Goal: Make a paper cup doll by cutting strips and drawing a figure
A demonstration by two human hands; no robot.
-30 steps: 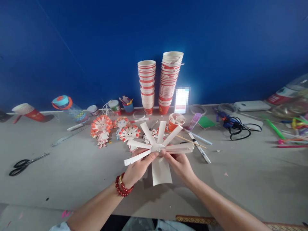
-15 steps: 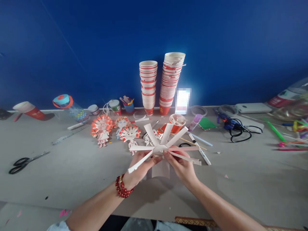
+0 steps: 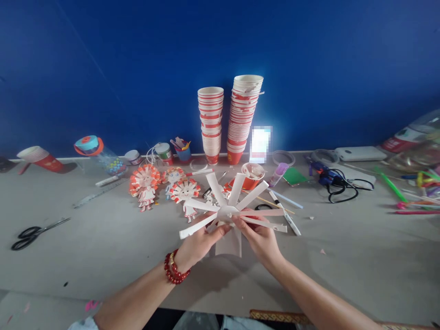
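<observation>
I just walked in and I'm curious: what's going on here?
A person's left hand and right hand together hold a white paper cutout with long strips fanning out from its round centre. Beyond it, on the grey table, are paper figures with red-and-white petal heads. Black-handled metal scissors lie apart to the left, untouched.

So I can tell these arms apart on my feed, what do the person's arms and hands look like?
The left hand and right hand are ungloved. Red beaded bracelets with a gold-coloured piece circle the left wrist; a pale sleeve shows farther up. The right forearm is bare.
</observation>
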